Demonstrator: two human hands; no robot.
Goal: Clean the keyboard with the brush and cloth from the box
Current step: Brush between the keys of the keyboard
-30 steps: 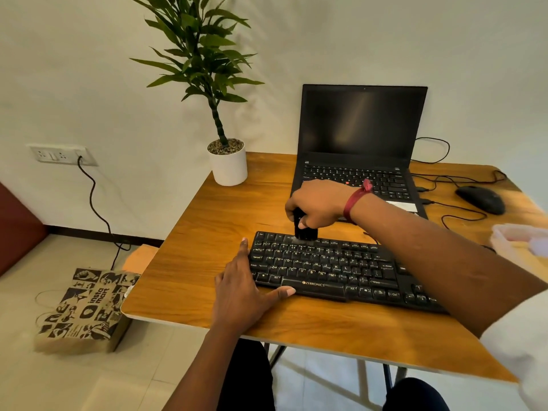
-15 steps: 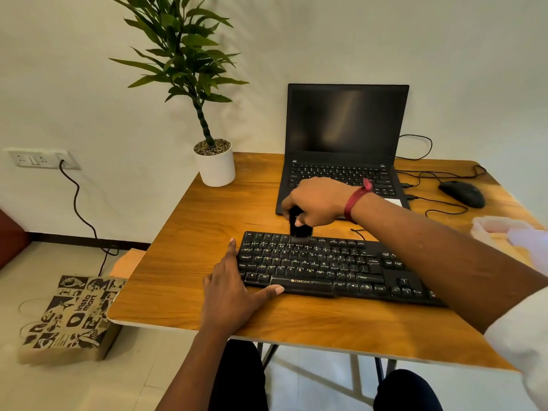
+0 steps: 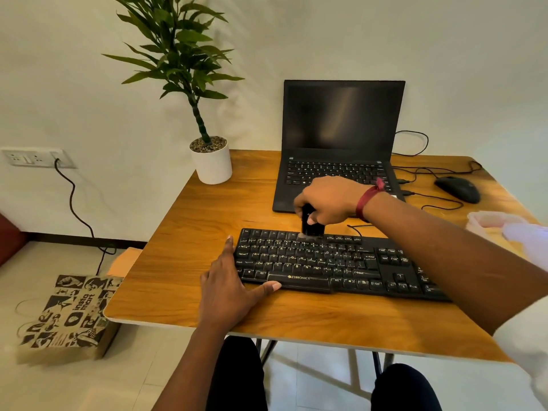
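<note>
Spanning the middle of the view: a wooden table (image 3: 184, 262), unchanged since the earlier frames.

- Laptop (image 3: 341, 114): black, lid open, screen dark, at the far side of the table. Not moved.
- Keyboard (image 3: 326, 262): black, lying near the table's front edge, in front of the laptop. It lay where it had half a second before.
- Potted plant (image 3: 212, 164): white pot at the far left corner of the table.
- Paper bag (image 3: 71, 315): printed, on the floor left of the table.
- Left hand (image 3: 228, 289): flat on the wood with fingers straight and spread. The forefinger ran along the keyboard's left end and the thumb lay against its near edge. It held nothing, and its pose was the same as in both earlier frames.
- Right hand (image 3: 329, 200): fingers curled tight round the brush, reaching in from the right above the keyboard's far edge.
- Box (image 3: 489, 221): translucent, at the table's right edge. A pale blurred shape (image 3: 527, 238) sat just beside it; whether that was the cloth could not be told.
- Mouse (image 3: 458, 188): black, corded, far right, well apart from the keyboard.
- Brush (image 3: 311, 225): short and black, held upright, with pale bristles touching the far key rows. Over the last second it had travelled a little rightward along that far edge, away from the left corner.
- Wristband (image 3: 367, 200): red, on the right wrist.
</note>
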